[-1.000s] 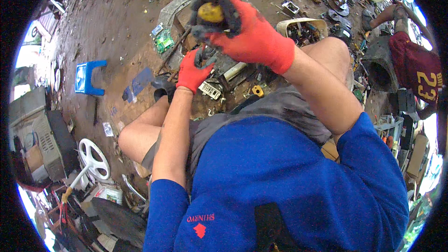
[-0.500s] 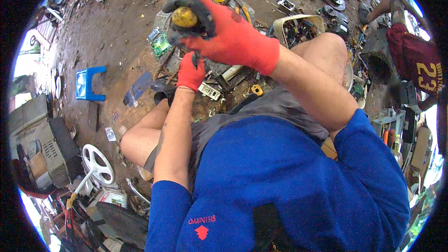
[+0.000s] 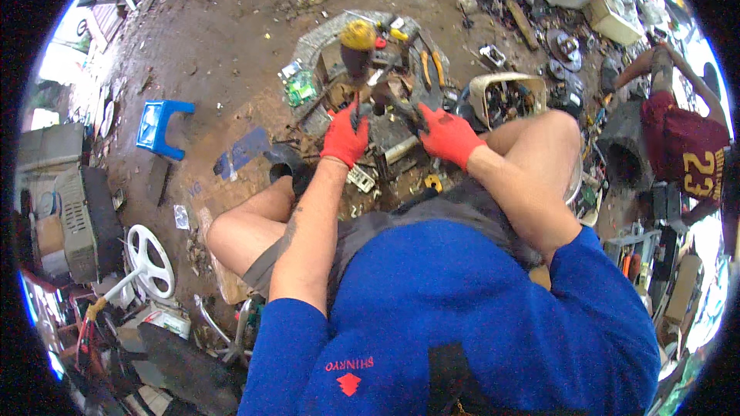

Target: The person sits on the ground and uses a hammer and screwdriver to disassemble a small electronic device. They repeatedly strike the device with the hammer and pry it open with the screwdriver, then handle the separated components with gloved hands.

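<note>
My left hand, in a red and black glove, grips the shaft of an upright tool with a yellow-topped dark handle, slightly blurred. My right hand, gloved alike, is closed on a dark metal tool whose end lies beside that shaft; its exact kind is unclear. Beneath them is a worn stone block bearing scrap, small tools and orange-handled cutters. A green circuit board lies at its left side.
A blue stool stands left, near a white wheel-like part and scrap casings. A cream bin of parts sits right of the block. Another person in maroon is at the far right, among scattered scrap.
My right hand has left the tool's yellow top, moving down and right onto the dark tool. My left hand has moved slightly right and down, still holding the upright tool.
</note>
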Action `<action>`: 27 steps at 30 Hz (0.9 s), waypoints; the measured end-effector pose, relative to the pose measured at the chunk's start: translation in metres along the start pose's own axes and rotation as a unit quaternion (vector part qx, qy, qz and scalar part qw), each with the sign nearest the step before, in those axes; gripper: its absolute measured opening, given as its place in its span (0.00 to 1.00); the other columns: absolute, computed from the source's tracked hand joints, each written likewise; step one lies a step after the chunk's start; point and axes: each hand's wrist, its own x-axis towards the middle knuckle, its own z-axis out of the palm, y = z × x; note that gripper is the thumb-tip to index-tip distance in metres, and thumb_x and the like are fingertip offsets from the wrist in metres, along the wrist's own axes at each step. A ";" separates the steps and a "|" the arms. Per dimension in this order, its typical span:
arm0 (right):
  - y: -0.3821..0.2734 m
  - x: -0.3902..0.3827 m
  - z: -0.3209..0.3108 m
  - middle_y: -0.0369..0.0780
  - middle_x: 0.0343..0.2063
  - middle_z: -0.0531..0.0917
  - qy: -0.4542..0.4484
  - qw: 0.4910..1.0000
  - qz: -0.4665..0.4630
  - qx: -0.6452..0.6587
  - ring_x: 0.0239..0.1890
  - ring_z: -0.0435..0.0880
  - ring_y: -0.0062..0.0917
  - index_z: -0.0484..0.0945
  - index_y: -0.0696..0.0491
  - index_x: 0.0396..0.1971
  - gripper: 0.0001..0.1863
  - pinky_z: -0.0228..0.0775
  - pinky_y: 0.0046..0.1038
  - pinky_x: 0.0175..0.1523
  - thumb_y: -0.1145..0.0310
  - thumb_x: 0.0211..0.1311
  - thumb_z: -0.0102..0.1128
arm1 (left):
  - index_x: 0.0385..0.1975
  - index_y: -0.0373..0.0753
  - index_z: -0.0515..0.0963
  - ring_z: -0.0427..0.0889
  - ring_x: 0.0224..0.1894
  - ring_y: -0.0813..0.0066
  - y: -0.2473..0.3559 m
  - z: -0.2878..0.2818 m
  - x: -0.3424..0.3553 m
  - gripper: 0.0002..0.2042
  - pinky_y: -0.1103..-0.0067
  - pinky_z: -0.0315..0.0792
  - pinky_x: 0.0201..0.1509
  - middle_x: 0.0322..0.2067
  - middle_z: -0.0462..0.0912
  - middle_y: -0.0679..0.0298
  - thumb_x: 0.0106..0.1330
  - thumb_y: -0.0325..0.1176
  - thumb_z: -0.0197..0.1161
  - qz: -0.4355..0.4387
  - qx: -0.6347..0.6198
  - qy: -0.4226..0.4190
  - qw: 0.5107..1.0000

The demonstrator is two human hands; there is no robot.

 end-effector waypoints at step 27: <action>-0.060 -0.106 -0.254 0.37 0.42 0.79 0.183 0.844 -0.010 0.504 0.38 0.77 0.20 0.69 0.54 0.54 0.18 0.71 0.23 0.44 0.64 0.67 0.50 | 0.49 0.37 0.73 0.76 0.44 0.46 0.018 -0.001 -0.005 0.19 0.64 0.70 0.48 0.39 0.78 0.46 0.60 0.38 0.58 0.029 0.044 0.002 0.999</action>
